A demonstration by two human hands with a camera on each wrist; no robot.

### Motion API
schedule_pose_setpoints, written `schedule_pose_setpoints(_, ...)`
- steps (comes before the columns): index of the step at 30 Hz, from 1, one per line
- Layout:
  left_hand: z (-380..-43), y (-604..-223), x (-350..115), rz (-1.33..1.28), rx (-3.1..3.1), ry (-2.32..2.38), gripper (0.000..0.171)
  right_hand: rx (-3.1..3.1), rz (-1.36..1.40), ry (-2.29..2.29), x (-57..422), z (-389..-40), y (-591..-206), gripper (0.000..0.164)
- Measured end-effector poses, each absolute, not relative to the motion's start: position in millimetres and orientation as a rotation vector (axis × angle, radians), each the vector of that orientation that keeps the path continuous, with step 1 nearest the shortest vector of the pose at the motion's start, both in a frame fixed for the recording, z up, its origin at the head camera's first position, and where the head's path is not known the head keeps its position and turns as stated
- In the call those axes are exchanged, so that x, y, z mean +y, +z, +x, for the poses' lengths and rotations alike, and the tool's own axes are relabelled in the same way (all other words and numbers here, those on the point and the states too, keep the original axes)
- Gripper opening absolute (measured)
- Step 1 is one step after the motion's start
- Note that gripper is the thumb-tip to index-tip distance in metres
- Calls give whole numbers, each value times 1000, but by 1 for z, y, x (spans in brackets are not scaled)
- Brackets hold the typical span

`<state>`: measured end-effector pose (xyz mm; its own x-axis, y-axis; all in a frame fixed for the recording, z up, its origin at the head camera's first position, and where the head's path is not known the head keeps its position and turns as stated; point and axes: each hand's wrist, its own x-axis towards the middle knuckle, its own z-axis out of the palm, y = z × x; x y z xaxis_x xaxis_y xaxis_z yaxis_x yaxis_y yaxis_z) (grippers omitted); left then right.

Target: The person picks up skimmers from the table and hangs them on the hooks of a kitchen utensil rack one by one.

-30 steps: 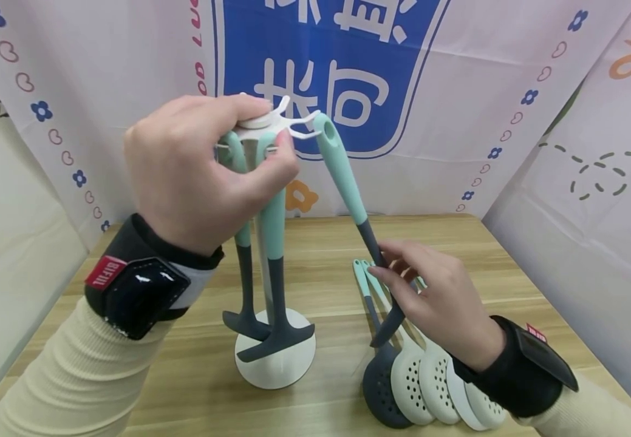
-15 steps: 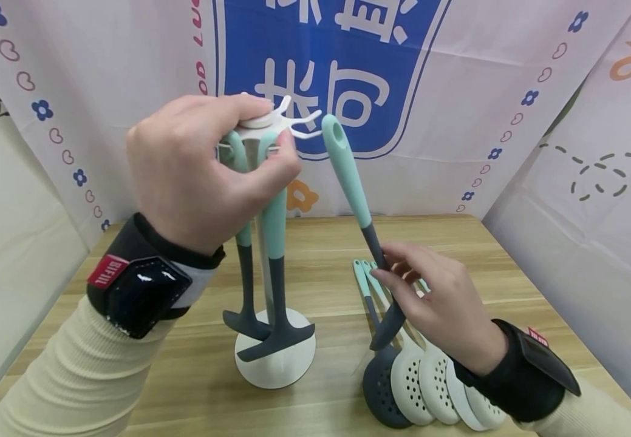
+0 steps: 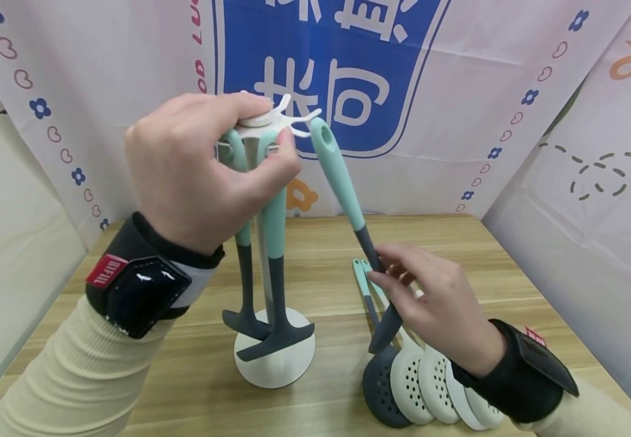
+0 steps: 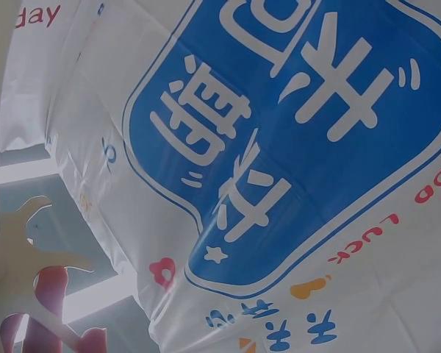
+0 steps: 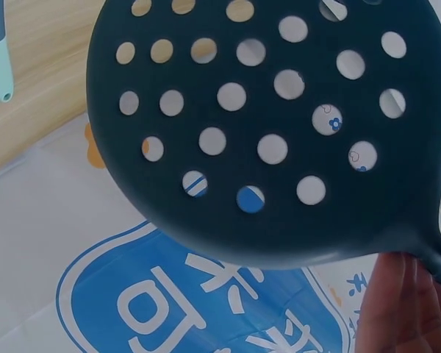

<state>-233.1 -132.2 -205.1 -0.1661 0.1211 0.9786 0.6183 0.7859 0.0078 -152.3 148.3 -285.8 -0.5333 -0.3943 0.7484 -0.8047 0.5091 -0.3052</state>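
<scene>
My left hand point(image 3: 200, 164) grips the top of a white utensil stand point(image 3: 277, 373), thumb and fingers about its hooked crown point(image 3: 282, 124). Two utensils with mint handles and dark heads hang from it; the front utensil point(image 3: 274, 243) has its handle top beside my left thumb. My right hand point(image 3: 430, 297) pinches the dark neck of a skimmer point(image 3: 342, 176), near its head. The skimmer tilts, its mint handle end up at the tips of the hooks on the right. In the right wrist view its round, perforated dark head point(image 5: 228, 125) fills much of the frame.
Several skimmers lie overlapped on the wooden table point(image 3: 184, 388) at the right, below my right hand: a dark skimmer point(image 3: 386, 388) at the left end, then a pale skimmer point(image 3: 409, 382) and more. A printed cloth point(image 3: 430, 170) hangs behind the table.
The skimmer's handle end moved slightly right, away from the hooks, then back left and a little lower, where it overlaps a hook tip. My left hand and the stand stayed put.
</scene>
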Motion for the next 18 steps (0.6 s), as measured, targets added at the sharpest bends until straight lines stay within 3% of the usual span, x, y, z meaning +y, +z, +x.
schedule_pose_setpoints(10,-261,-217,-140,-551,-1655,-461,41,-2181,972,893,145,-151,-284,40)
schedule_pose_setpoints(13,-247,-212,-134,-547,-1689,-511,40,-2194,973,900,143,-151,-284,39)
schedule_pose_setpoints(18,-217,-198,-122,-561,-1745,-580,58,-2199,987,903,140,-150,-284,38)
